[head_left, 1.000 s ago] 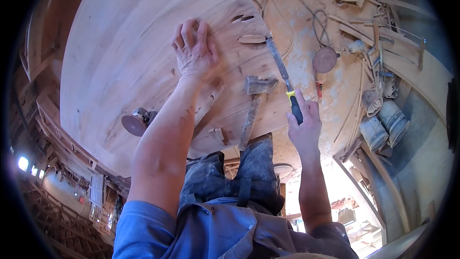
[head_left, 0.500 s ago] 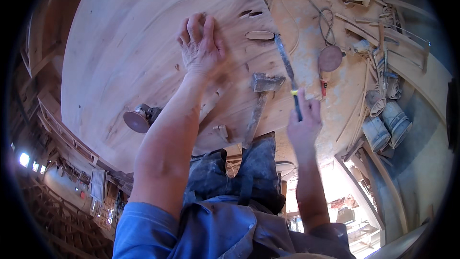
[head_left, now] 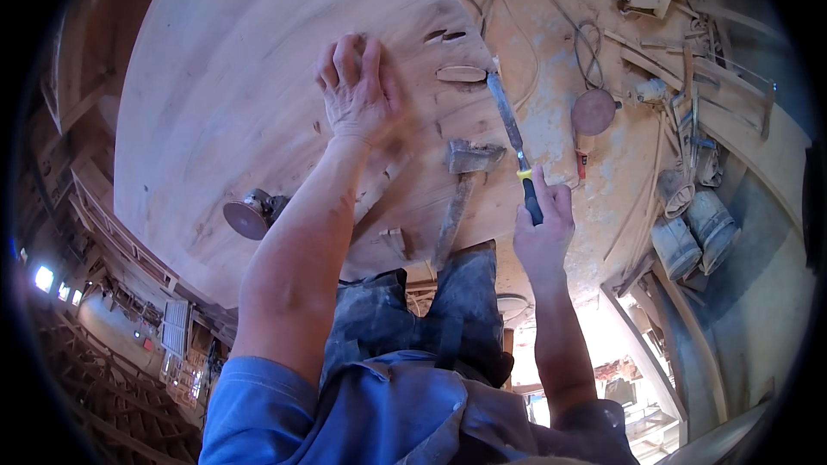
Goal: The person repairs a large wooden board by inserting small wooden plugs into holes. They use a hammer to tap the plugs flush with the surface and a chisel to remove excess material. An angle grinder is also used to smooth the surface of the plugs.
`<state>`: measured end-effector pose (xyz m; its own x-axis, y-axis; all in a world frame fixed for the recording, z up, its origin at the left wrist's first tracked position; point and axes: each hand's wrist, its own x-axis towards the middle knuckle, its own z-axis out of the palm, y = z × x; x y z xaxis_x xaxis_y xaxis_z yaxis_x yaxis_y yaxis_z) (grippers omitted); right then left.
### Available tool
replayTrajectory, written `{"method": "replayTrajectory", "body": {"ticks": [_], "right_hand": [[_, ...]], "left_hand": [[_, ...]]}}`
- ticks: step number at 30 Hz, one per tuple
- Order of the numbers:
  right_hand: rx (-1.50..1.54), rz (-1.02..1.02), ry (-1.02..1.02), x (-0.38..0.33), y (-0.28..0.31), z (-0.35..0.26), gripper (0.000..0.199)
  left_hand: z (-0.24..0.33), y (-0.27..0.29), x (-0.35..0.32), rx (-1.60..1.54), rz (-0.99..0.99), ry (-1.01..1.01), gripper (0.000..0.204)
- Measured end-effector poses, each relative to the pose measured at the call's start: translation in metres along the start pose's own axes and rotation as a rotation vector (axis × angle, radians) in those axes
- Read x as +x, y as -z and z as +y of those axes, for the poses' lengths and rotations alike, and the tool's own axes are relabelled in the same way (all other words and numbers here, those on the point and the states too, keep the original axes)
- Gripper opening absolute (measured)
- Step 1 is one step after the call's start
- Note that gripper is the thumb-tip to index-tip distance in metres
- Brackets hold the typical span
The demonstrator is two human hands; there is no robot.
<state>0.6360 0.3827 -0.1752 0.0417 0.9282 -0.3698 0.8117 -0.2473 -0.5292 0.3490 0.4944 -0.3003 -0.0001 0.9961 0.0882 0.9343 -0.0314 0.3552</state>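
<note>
My left hand [head_left: 357, 95] rests on a large pale wooden slab [head_left: 258, 60], its fingers apart and a little bent, holding nothing. Wrapped round the black and yellow handle of a long-bladed chisel [head_left: 508, 116] is my right hand [head_left: 544, 228]. The chisel's tip reaches the right end of an oval wood patch [head_left: 463, 74] near the slab's right edge; whether it touches the patch I cannot tell. Two dark slots [head_left: 444, 35] lie just beyond the patch. Between my hands a worn hammer [head_left: 474, 157] lies on the slab, handle toward me.
A sander with a round disc [head_left: 245, 218] sits left of my left forearm. Another disc tool [head_left: 594, 112] lies on the dusty floor at right, with a looping cord [head_left: 551, 2]. Buckets [head_left: 676, 245] and wood scraps [head_left: 642, 56] are farther right. A small wood block [head_left: 394, 243] lies near my knees.
The view has shifted slightly. My right hand, blurred before, now shows sharply, and the chisel's tip has moved a little nearer to me. My left hand stays on the slab.
</note>
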Motion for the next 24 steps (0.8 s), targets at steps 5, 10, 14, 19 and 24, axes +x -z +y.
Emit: {"method": "replayTrajectory", "body": {"ticks": [5, 10, 14, 19, 24], "right_hand": [[0.023, 0.086, 0.256, 0.035, -0.009, 0.097, 0.060], [0.154, -0.046, 0.286, 0.072, 0.009, 0.121, 0.063], [0.316, -0.134, 0.283, 0.071, 0.015, 0.117, 0.066], [0.372, -0.122, 0.139, 0.046, 0.001, 0.096, 0.068], [0.390, -0.072, 0.105, 0.031, -0.006, 0.088, 0.070]], "left_hand": [[0.006, 0.000, 0.002, -0.027, -0.009, -0.009, 0.049], [0.001, -0.001, 0.002, 0.009, 0.015, -0.043, 0.053], [0.000, -0.001, 0.001, -0.025, 0.036, -0.063, 0.052], [0.035, -0.004, 0.003, -0.269, -0.049, -0.142, 0.050], [0.059, -0.004, 0.040, -0.266, -0.185, -0.424, 0.031]]}}
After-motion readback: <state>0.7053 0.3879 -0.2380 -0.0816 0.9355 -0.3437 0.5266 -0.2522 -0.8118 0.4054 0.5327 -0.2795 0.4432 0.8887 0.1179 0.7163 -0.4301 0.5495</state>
